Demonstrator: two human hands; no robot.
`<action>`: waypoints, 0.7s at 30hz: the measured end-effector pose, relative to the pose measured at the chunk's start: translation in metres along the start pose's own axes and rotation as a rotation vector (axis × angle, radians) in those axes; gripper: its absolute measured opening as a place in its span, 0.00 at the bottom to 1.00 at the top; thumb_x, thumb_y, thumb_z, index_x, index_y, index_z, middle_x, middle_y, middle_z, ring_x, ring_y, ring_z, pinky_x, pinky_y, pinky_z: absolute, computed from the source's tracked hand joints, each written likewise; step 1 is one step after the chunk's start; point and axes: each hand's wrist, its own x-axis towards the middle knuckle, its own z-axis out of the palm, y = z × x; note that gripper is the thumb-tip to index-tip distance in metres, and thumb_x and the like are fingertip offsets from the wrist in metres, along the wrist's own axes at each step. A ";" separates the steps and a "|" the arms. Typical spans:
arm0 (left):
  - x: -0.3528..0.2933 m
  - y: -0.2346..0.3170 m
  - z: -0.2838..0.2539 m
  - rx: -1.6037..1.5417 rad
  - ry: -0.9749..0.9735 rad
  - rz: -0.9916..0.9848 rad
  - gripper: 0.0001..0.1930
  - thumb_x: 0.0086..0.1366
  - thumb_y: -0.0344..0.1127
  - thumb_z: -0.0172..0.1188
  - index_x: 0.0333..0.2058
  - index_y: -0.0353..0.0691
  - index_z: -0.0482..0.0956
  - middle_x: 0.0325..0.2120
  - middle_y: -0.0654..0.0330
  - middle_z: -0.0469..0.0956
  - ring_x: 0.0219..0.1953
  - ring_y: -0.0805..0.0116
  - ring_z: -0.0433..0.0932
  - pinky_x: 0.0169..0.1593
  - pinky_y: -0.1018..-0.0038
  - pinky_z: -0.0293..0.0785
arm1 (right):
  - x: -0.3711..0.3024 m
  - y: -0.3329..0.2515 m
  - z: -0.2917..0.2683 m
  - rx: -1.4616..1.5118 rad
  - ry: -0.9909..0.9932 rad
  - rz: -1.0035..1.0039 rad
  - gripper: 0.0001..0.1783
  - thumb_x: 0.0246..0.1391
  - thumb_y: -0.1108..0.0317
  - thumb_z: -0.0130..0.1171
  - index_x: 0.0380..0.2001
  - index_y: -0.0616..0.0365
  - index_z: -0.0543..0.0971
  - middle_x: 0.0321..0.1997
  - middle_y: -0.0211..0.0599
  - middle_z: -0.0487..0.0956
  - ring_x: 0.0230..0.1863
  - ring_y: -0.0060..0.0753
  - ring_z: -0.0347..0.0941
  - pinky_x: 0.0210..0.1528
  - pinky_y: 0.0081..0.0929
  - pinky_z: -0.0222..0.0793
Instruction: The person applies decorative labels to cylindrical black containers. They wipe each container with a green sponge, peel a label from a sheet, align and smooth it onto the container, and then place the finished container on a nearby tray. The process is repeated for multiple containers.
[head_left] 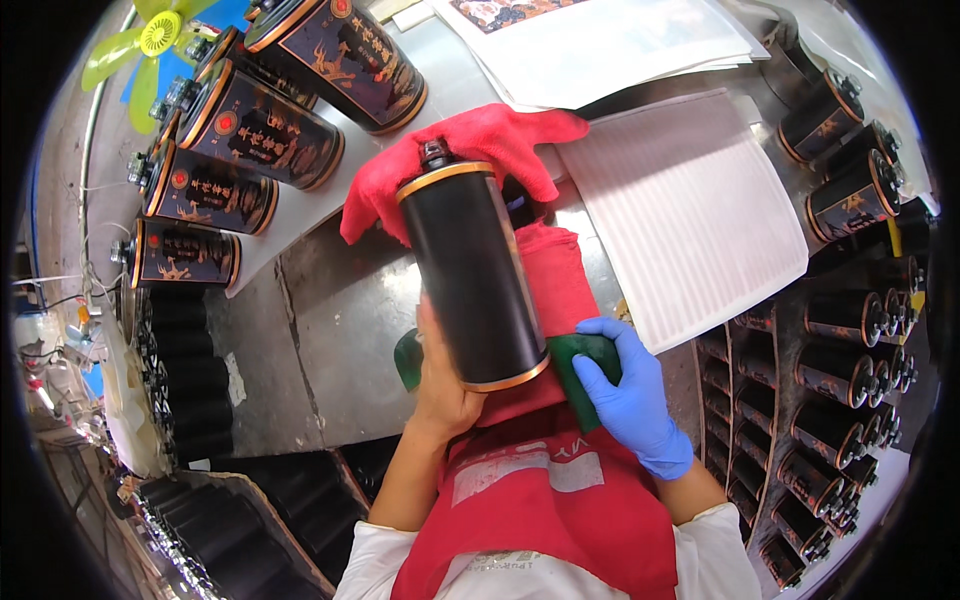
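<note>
A black cylindrical bottle [475, 275] with copper-coloured rims and a clear stopper lies tilted in front of me, its stopper pointing away. My left hand [442, 385], bare, is wrapped round its lower left side. Beneath the bottle are red cloths [555, 270], with a crumpled one [520, 140] around its far end. My right hand [635, 395], in a blue glove, grips a green pad [585, 370] beside the bottle's near end; its other fingers are hidden behind the pad. More green shows left of the bottle, and whether both are one piece I cannot tell.
Decorated black bottles [265, 125] stand along the far left. White foam sheet [690, 210] and printed papers [610, 50] cover the right of the metal table [340, 310]. Bottle-filled racks [765, 400] flank me. A yellow-green fan [158, 35] is at far left.
</note>
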 end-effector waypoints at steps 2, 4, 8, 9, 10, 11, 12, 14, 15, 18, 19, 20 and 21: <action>-0.002 -0.003 0.001 0.017 0.016 -0.007 0.53 0.49 0.36 0.69 0.63 0.27 0.38 0.61 0.43 0.55 0.63 0.49 0.56 0.64 0.57 0.39 | 0.001 0.000 -0.002 -0.029 0.043 -0.063 0.17 0.53 0.74 0.56 0.47 0.60 0.70 0.38 0.37 0.77 0.39 0.23 0.73 0.43 0.21 0.70; -0.009 0.006 0.003 -0.136 0.062 -0.046 0.55 0.48 0.42 0.69 0.62 0.25 0.39 0.61 0.40 0.52 0.65 0.46 0.50 0.64 0.50 0.29 | 0.000 -0.013 -0.004 0.034 0.073 -0.046 0.17 0.52 0.74 0.57 0.47 0.60 0.70 0.38 0.37 0.77 0.38 0.23 0.74 0.42 0.20 0.70; 0.007 0.031 -0.003 0.152 0.061 0.103 0.53 0.47 0.41 0.70 0.62 0.24 0.43 0.61 0.36 0.51 0.63 0.39 0.51 0.63 0.50 0.35 | -0.008 -0.031 0.009 0.017 -0.065 -0.237 0.18 0.52 0.73 0.58 0.47 0.59 0.72 0.37 0.38 0.78 0.37 0.23 0.76 0.40 0.20 0.72; 0.012 0.040 -0.008 0.261 0.047 0.130 0.52 0.48 0.39 0.70 0.62 0.24 0.44 0.60 0.36 0.52 0.62 0.37 0.53 0.63 0.51 0.40 | -0.009 -0.033 0.009 -0.034 -0.114 -0.276 0.18 0.52 0.72 0.58 0.47 0.59 0.72 0.38 0.38 0.78 0.37 0.23 0.76 0.40 0.21 0.72; 0.008 0.029 -0.002 0.162 0.039 0.109 0.51 0.48 0.38 0.70 0.62 0.24 0.44 0.59 0.36 0.54 0.61 0.37 0.56 0.62 0.53 0.46 | -0.009 -0.028 0.009 -0.040 -0.116 -0.187 0.18 0.51 0.71 0.59 0.47 0.58 0.72 0.38 0.39 0.78 0.38 0.24 0.76 0.41 0.22 0.72; 0.009 0.028 -0.003 0.074 0.043 0.122 0.50 0.49 0.35 0.69 0.62 0.24 0.44 0.55 0.38 0.61 0.56 0.40 0.63 0.58 0.58 0.55 | -0.005 -0.024 0.007 0.096 -0.131 -0.025 0.18 0.51 0.70 0.59 0.47 0.58 0.72 0.39 0.40 0.78 0.40 0.25 0.75 0.43 0.23 0.71; 0.010 0.027 -0.003 -0.016 0.047 0.136 0.49 0.50 0.32 0.69 0.62 0.24 0.43 0.50 0.40 0.68 0.52 0.42 0.70 0.54 0.62 0.65 | -0.001 -0.012 0.004 0.082 -0.095 0.010 0.18 0.51 0.70 0.59 0.47 0.58 0.72 0.39 0.40 0.78 0.41 0.26 0.75 0.44 0.23 0.70; 0.009 0.023 0.000 -0.114 0.074 0.133 0.50 0.50 0.32 0.69 0.62 0.24 0.41 0.46 0.43 0.72 0.46 0.45 0.74 0.51 0.64 0.68 | 0.004 -0.001 -0.003 -0.001 -0.021 0.108 0.18 0.52 0.70 0.58 0.47 0.58 0.72 0.39 0.38 0.77 0.42 0.26 0.73 0.46 0.22 0.68; 0.011 0.022 0.001 -0.157 0.098 0.143 0.50 0.51 0.32 0.69 0.62 0.23 0.41 0.43 0.44 0.74 0.43 0.47 0.76 0.49 0.64 0.70 | 0.005 0.004 -0.007 0.047 -0.049 0.124 0.18 0.51 0.70 0.58 0.47 0.59 0.72 0.40 0.38 0.77 0.42 0.25 0.73 0.46 0.22 0.68; 0.011 0.021 -0.003 -0.196 0.133 0.191 0.51 0.51 0.34 0.69 0.61 0.22 0.39 0.42 0.45 0.75 0.41 0.49 0.78 0.45 0.66 0.72 | 0.019 -0.003 -0.023 0.297 -0.106 0.249 0.17 0.50 0.73 0.58 0.44 0.61 0.72 0.40 0.36 0.77 0.42 0.25 0.72 0.47 0.22 0.68; 0.010 0.022 -0.008 -0.178 0.122 0.179 0.50 0.52 0.34 0.68 0.61 0.21 0.39 0.44 0.44 0.74 0.43 0.49 0.77 0.47 0.66 0.72 | 0.030 -0.015 -0.030 0.387 -0.122 0.258 0.15 0.51 0.73 0.57 0.43 0.62 0.72 0.39 0.34 0.76 0.40 0.22 0.72 0.45 0.20 0.67; 0.008 0.022 -0.011 -0.162 0.108 0.170 0.49 0.52 0.34 0.67 0.61 0.21 0.40 0.45 0.44 0.74 0.44 0.48 0.77 0.48 0.65 0.71 | 0.044 -0.019 -0.037 0.391 -0.131 0.223 0.14 0.51 0.71 0.57 0.42 0.62 0.72 0.38 0.32 0.76 0.38 0.21 0.71 0.43 0.18 0.66; 0.007 0.023 -0.015 -0.150 0.091 0.162 0.49 0.52 0.33 0.67 0.61 0.21 0.40 0.46 0.43 0.73 0.46 0.47 0.76 0.50 0.65 0.70 | 0.059 -0.026 -0.041 0.396 -0.133 0.192 0.13 0.52 0.70 0.56 0.41 0.62 0.72 0.36 0.31 0.76 0.37 0.19 0.70 0.42 0.16 0.65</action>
